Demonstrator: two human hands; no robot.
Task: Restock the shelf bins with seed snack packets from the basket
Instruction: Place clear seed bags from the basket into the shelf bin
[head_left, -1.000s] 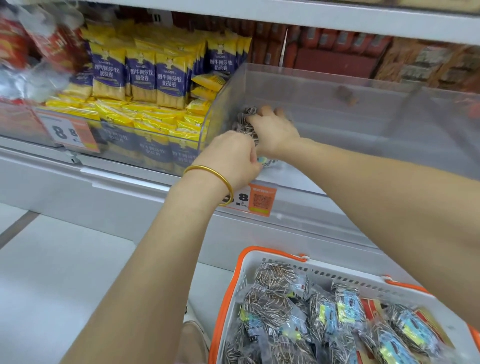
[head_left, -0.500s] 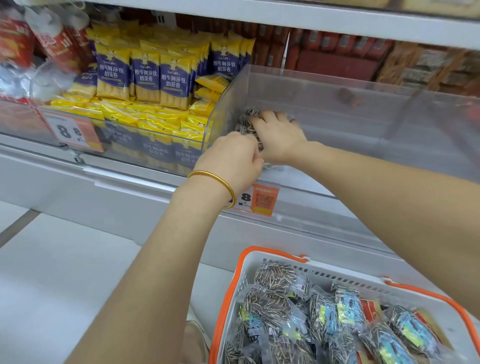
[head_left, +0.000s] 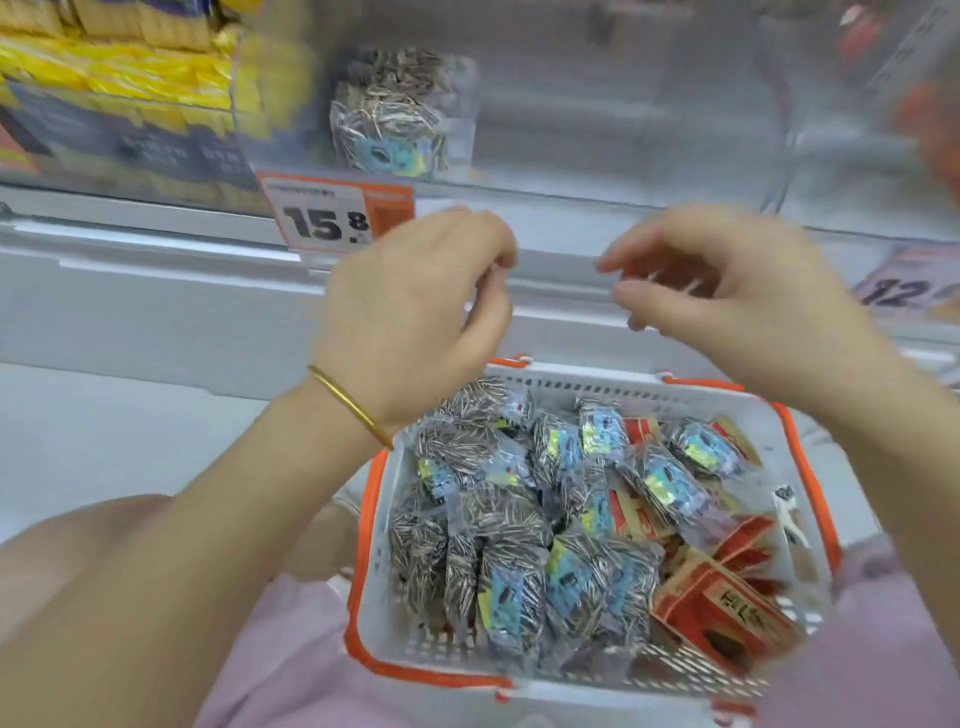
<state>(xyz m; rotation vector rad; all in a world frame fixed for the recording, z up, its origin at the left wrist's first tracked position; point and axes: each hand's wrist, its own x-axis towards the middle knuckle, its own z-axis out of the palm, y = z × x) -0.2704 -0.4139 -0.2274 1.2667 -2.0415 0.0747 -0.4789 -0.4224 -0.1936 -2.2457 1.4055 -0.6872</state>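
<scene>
Shelf front (head_left: 156, 291), clear bin (head_left: 623, 104) at 12 o'clock with seed packets (head_left: 387, 119) at its left end, left hand (head_left: 410, 317) and right hand (head_left: 727, 306) central, loosely curled, holding nothing, basket (head_left: 597, 382) of seed packets at 6 o'clock.

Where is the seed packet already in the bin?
Head view, upper middle: seed packet sits at the left end of the clear bin, above the 15.8 price tag.
</scene>
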